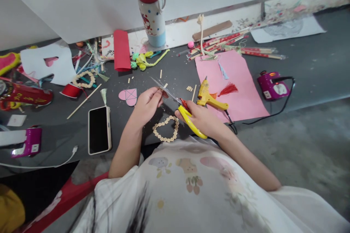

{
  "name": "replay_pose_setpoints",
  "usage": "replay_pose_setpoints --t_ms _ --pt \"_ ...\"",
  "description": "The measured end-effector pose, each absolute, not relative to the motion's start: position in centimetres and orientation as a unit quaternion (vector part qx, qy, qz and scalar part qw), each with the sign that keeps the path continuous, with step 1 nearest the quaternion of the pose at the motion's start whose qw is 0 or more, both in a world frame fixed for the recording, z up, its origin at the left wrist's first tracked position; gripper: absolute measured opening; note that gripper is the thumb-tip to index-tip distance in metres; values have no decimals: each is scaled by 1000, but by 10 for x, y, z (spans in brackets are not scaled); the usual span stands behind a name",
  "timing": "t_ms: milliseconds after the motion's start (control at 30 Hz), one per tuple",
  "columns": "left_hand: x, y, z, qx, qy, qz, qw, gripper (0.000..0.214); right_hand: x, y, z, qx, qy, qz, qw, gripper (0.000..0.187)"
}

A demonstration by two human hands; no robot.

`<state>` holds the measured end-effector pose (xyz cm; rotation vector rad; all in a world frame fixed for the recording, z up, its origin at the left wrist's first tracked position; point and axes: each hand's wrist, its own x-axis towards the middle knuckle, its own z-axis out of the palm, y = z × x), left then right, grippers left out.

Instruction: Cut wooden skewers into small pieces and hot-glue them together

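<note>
My right hand (pixel 205 118) grips a pair of scissors (pixel 193 125) with yellow and red handles, its blades parted and pointing to the upper left. Just beside the blades, my left hand (pixel 147 105) is closed in a pinch on a thin wooden stick (pixel 165 85), whose pale end shows between the blades. Below the hands lies a heart-shaped frame (pixel 155 131) of short wooden pieces. A pink paper heart (pixel 128 97) with drawn lines rests left of my left hand. Several cut wooden bits (pixel 189 88) and a longer stick (pixel 194 93) lie right of the blades.
A yellow glue gun (pixel 209 96) lies on pink paper (pixel 240 76), its cord trailing off the front. A tall bottle (pixel 153 18) stands at the back. Left are a phone (pixel 98 131), a second wooden heart (pixel 91 80) and a red can (pixel 32 94). A purple power adapter (pixel 273 85) sits right.
</note>
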<state>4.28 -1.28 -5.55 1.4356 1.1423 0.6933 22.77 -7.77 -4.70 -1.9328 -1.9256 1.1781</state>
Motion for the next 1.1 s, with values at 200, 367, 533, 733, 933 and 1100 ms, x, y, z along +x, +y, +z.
replay_pose_setpoints --t_ms 200,367,533,733,933,1100 --pt "53 -7 -60 603 476 299 566 27 238 -85 -58 -657 -644 383 90 40" --pt "66 -5 -63 600 457 295 586 26 244 -90 -64 -663 -636 382 103 40" --pt "75 3 -77 598 502 312 541 28 249 -94 -61 -679 -608 399 99 40" --pt "88 14 -99 724 576 159 343 14 256 -97 -47 -673 -584 441 107 40" --pt "115 6 -104 794 539 109 258 19 256 -98 -41 -653 -577 482 89 42" --pt "127 7 -108 815 532 73 218 19 261 -99 -44 -648 -572 494 90 41"
